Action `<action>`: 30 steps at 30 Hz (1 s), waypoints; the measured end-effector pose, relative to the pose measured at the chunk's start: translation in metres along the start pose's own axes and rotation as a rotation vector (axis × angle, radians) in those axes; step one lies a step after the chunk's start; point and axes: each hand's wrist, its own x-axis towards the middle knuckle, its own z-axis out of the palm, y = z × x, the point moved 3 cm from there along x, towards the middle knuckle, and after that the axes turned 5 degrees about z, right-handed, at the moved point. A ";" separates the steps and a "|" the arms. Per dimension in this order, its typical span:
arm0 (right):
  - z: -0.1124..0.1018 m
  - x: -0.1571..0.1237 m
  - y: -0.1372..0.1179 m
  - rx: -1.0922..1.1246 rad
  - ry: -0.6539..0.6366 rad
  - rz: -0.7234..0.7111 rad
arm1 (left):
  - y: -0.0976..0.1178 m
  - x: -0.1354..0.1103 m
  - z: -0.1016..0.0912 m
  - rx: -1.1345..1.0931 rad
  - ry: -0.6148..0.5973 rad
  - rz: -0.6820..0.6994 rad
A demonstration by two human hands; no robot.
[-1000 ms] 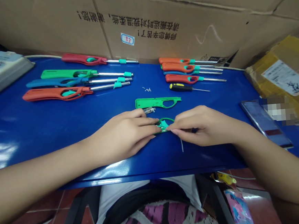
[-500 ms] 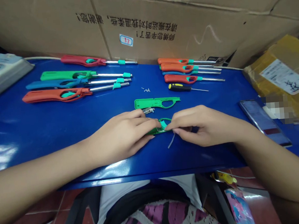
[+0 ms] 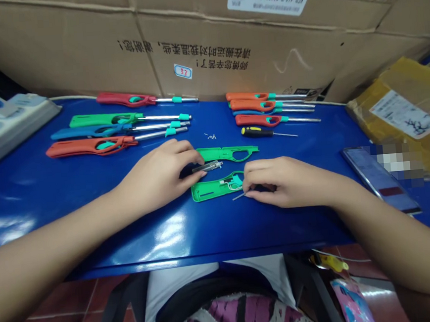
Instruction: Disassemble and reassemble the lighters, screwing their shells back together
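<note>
My left hand [image 3: 167, 167] has its thumb and fingers closed round the near end of a clear lighter fuel tank [image 3: 212, 165] with a nozzle at its right tip. Below it lies an opened green lighter casing half [image 3: 206, 190], holding a teal trigger [image 3: 236, 181] and thin white wires. At this casing's right end, my right hand [image 3: 276, 182] is pinched, with a thin grey tube [image 3: 237, 197] sticking out from under its fingertips. The fingers hide that end of the casing. Just behind the tank rests the other green casing half [image 3: 218, 154].
Assembled lighters, such as a red-orange one [image 3: 91, 147] at left and a red one [image 3: 258, 120] at right, lie behind. Nearby are a screwdriver [image 3: 257, 131], small white pins [image 3: 210, 137], a phone [image 3: 378, 178], a power strip [image 3: 18, 119] and a large carton [image 3: 79, 47].
My left hand has left the green casing half and moved up and left onto the fuel tank. My right hand stays at the casing's right end with the grey tube.
</note>
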 end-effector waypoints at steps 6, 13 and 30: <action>0.002 0.000 -0.002 0.000 0.017 0.005 | -0.003 -0.001 0.004 -0.035 -0.039 -0.068; 0.004 0.005 -0.004 0.096 0.227 0.094 | 0.017 -0.003 -0.005 -0.251 0.024 0.018; 0.010 0.006 0.010 0.505 0.209 0.362 | 0.023 -0.005 -0.007 -0.279 0.010 0.088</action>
